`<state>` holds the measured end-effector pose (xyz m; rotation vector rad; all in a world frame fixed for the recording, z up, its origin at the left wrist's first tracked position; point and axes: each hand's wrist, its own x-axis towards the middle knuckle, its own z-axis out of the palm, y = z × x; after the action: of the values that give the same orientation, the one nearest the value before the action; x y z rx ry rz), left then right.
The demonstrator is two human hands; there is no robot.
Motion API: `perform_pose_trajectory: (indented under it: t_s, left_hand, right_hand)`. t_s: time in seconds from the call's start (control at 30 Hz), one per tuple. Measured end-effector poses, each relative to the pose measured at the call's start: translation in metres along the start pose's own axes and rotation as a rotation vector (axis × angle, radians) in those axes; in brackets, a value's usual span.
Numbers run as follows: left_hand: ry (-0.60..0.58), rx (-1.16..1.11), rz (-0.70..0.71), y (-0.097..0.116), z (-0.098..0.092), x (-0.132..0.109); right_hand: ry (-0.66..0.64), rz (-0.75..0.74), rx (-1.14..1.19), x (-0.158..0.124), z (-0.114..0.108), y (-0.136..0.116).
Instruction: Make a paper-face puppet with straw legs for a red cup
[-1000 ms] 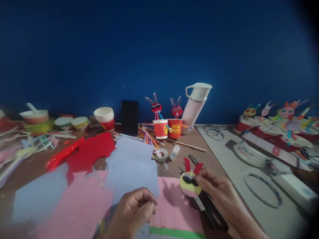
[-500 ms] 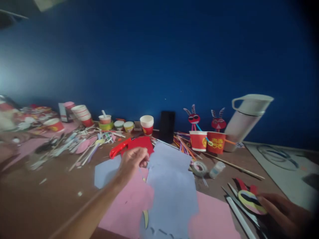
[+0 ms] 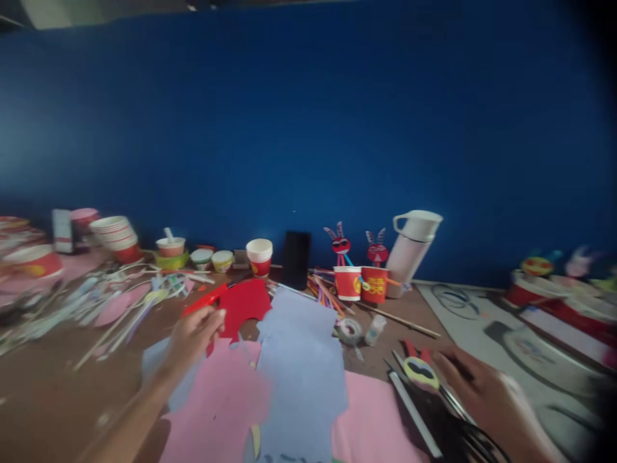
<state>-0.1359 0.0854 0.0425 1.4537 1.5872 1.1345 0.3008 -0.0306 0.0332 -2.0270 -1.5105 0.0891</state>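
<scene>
My left hand (image 3: 195,334) is over the left part of the paper, its fingers curled together. Whatever is between them, if anything, is hidden. Just beyond it lie a cut red sheet (image 3: 245,302) and a red-handled cutter (image 3: 207,299). Under and beside it are a pink sheet (image 3: 216,399) and a grey-blue sheet (image 3: 303,366) with cut edges. On the right, my right hand (image 3: 475,386) has its fingers bent at the edge of a yellow oval paper cutout (image 3: 421,373) with a black shape and red pieces. A white strip (image 3: 414,411) and dark tools lie below that cutout.
Rabbit-like figures stand by red paper cups (image 3: 348,283), before a white thermos jug (image 3: 413,251). Tape (image 3: 350,331), a small bottle (image 3: 375,330) and a wooden stick (image 3: 405,321) lie nearby. A black phone-like slab (image 3: 295,260) leans on the blue wall. Stacked cups (image 3: 116,235) stand left.
The view has swung right, bringing figures and cups into sight at the far right. My left hand has shifted left, away from the grey-blue sheet. My right hand stays by the yellow cutout.
</scene>
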Motion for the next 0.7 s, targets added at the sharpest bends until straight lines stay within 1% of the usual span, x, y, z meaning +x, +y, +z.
perform_pose_trajectory:
  t_s: [0.07,0.13,0.2,0.3,0.5,0.6,0.7]
  left_hand:
    - [-0.035,0.017,0.008,0.001,0.003,0.000]
    - [-0.057,0.025,0.019,0.002,0.009,-0.001]
    - [-0.074,0.030,0.029,0.006,0.015,-0.003]
    - [-0.104,0.028,0.046,0.018,0.026,-0.003]
    - [-0.205,-0.018,0.059,0.044,0.053,0.004]
    - [-0.236,-0.046,0.048,0.049,0.069,0.007]
    - [-0.240,-0.078,0.047,0.050,0.081,0.012]
  right_hand:
    - [-0.093,-0.025,-0.026,0.005,-0.010,-0.017]
    - [-0.137,-0.051,-0.030,0.013,-0.015,-0.029]
    - [-0.160,-0.081,-0.019,0.023,-0.015,-0.036]
    - [-0.190,-0.139,0.016,0.037,-0.002,-0.042]
    - [-0.246,-0.169,0.068,0.047,0.038,-0.047]
    - [-0.276,-0.170,0.074,0.049,0.045,-0.048]
    - [-0.312,-0.178,0.077,0.052,0.043,-0.048]
